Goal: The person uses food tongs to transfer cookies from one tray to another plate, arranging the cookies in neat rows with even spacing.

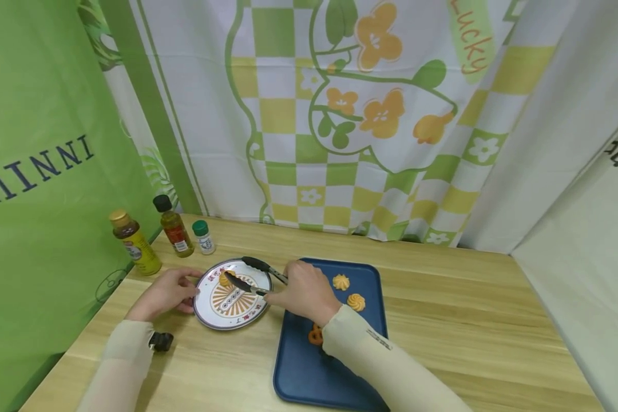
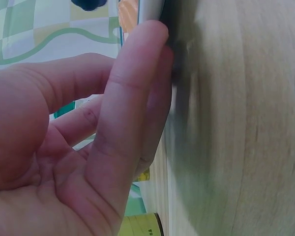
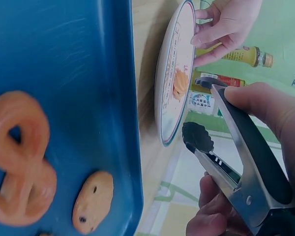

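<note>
Right hand point(image 1: 301, 292): grasps black-tipped metal tongs point(image 1: 252, 274), fingers and thumb curled round the arms. The tongs reach left over the plate point(image 1: 213, 312); their two tips stand apart, one near the far rim, one just beside the cookie point(image 1: 225, 278) on the plate. Whether a tip touches that cookie cannot be told. In the right wrist view the same hand point(image 3: 265, 147) shows thumb on the upper arm and fingers under the lower one, and the tongs point(image 3: 236, 167) gape (nothing between the tips).

Left hand point(image 1: 166, 290): fingers straight to loosely bent, fingertips against the near left rim of the plate, steadying it; not clenched. The left wrist view shows the fingers point(image 2: 132, 113) laid along the plate's edge point(image 2: 150, 10), blurred.

Plate: round, white, with an orange sunburst pattern and dark rim; lies flat on the table point(image 1: 468, 309), just left of the tray point(image 1: 298, 366). It holds one orange cookie, on its far left part.

Tray: dark blue, rectangular, on the table to the right of the plate, partly under the right forearm. On it: two pale swirl cookies point(image 1: 341, 281) near the far edge, and a pretzel-shaped biscuit point(image 1: 315, 335) beside the sleeve. The right wrist view shows the pretzel point(image 3: 19, 157) and an oval biscuit point(image 3: 93, 201) next to it.

Behind the plate, at the table's far left: a yellow-labelled bottle point(image 1: 134, 243), a dark-capped sauce bottle point(image 1: 174, 227), a small green-capped jar point(image 1: 203, 237).

Surround: a green cloth left, a checked floral curtain behind.
</note>
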A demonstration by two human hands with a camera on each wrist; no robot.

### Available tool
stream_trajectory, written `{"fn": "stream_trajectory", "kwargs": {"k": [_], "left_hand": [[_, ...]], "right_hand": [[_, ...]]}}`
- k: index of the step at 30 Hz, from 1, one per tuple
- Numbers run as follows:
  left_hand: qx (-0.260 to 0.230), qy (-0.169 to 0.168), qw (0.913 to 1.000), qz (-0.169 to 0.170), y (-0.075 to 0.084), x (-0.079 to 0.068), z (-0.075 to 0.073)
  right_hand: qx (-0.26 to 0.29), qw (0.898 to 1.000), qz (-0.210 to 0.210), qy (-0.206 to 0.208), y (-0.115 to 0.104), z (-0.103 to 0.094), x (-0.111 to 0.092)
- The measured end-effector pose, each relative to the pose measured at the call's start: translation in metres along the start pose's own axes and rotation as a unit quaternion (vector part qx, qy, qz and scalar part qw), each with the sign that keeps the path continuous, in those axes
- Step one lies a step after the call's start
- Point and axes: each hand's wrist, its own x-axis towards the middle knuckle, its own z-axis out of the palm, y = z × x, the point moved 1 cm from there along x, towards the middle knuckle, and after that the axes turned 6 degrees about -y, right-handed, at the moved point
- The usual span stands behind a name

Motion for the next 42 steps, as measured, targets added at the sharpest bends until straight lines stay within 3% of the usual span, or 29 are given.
{"fn": "stream_trajectory", "kwargs": {"k": [9,18,26,42], "left_hand": [[-0.006,0.003,1.0000,-0.002,-0.001,0.000,0.001],[-0.004,0.000,1.0000,-0.005,0.001,0.000,0.001],[0.003,-0.005,1.0000,-0.002,0.001,-0.002,0.001],[0.007,-0.004,0.9999,-0.011,0.002,-0.003,0.000]], "right_hand": [[0.017,1.000,0.006,0.009,0.023,-0.015,-0.020],[0.022,0.998,0.061,0.019,0.057,-0.030,-0.048],[0.004,0.996,0.071,0.044,0.084,-0.039,-0.068],[-0.021,0.993,0.110,0.043,0.125,-0.071,-0.105]]}}
